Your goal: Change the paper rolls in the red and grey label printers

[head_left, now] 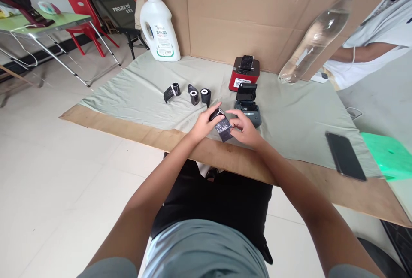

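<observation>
My left hand (206, 121) and my right hand (246, 128) meet over the front of a cloth-covered board. Together they grip a small black roll (222, 125) with a loose printed strip hanging from it; both hands' fingers are closed on it. Just behind my right hand stands a small dark grey printer (247, 100) with its lid up. A red printer (244, 74) sits farther back. Three more black rolls (193, 95) lie on the cloth to the left of the printers.
A white detergent jug (159, 25) stands at the back left and a clear water bottle (317, 35) leans against the cardboard wall. A black phone (345, 155) lies at the right front, beside a green stool (389, 155). Another person's arm (370, 50) rests at far right.
</observation>
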`<state>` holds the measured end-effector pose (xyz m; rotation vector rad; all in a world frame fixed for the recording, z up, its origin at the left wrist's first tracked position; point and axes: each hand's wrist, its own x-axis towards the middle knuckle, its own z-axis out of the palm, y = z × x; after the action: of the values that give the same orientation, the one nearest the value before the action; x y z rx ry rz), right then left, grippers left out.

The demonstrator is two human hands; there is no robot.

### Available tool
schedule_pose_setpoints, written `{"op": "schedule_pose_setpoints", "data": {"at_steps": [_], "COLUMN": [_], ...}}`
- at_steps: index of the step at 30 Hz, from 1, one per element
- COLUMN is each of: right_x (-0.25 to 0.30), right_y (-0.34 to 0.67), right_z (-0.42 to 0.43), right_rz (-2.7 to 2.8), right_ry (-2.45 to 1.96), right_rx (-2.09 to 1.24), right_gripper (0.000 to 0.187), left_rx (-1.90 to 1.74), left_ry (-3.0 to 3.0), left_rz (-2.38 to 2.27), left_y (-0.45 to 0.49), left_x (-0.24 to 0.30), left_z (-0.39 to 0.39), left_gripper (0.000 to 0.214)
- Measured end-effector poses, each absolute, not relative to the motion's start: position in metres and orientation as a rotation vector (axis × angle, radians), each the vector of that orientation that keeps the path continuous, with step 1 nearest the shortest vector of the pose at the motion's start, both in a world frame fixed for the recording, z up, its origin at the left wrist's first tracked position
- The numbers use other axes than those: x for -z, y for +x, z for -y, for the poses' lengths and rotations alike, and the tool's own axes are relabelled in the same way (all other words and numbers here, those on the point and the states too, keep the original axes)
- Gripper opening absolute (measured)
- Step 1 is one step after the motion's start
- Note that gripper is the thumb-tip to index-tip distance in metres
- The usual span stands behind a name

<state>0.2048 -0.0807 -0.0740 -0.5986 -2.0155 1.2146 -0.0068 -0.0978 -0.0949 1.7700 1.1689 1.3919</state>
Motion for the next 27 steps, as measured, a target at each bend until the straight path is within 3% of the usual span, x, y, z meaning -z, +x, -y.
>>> {"op": "schedule_pose_setpoints", "data": {"at_steps": [4, 10, 27], "right_x": [0.075, 0.076, 0.078], "right_y": [0.201, 0.201, 0.201], "right_z": [0.083, 0.079, 0.077], "right_rz": [1.950, 1.849, 1.856], "right_ry": [-0.599, -0.664, -0.672], "right_rx": [-1.297, -1.275, -1.160], "right_gripper": [0.049, 0.043, 0.050], "left_rx": [-1.370, -1.352, -1.124], "left_ry": [1.834, 1.892, 2.075], "left_rz": [-1.169, -1.291, -1.225], "left_y": [-0.006, -0.010, -0.020], "left_x": [0.099, 0.097, 0.091], "left_z": [0.098, 0.098, 0.104], "left_gripper": [0.060, 0.038, 0.064]}}
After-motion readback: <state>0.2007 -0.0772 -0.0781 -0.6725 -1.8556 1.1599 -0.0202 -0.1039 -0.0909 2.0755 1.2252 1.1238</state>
